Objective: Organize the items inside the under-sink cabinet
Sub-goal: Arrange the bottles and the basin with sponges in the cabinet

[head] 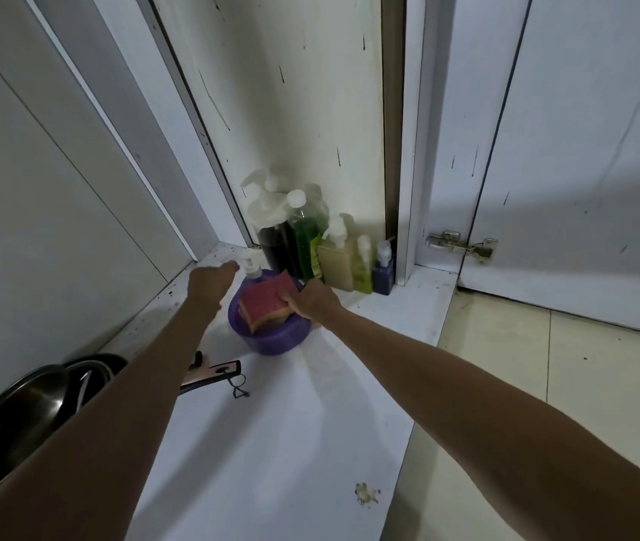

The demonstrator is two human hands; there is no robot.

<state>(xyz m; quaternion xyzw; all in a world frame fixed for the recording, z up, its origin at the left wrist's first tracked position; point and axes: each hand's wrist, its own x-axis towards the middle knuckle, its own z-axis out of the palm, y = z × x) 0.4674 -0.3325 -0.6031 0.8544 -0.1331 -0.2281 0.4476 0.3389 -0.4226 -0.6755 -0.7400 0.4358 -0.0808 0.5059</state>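
The scene is dim and cool-toned, with light coming from behind the camera; the tiled floor (505, 384) at right is brightest, while the corner behind the bottles (310, 236) sinks into shade. Both forearms cast soft, wide shadows across the white cabinet shelf (271, 443), and the pan (17, 419) at lower left carries a faint sheen. Wide-angle distortion bends the cabinet door (583, 150) edges outward, and detail is slightly soft throughout.

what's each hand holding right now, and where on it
The right hand grips the pink sponge by its right end, over the purple bowl. The left hand holds nothing, reaching near the pump bottle.
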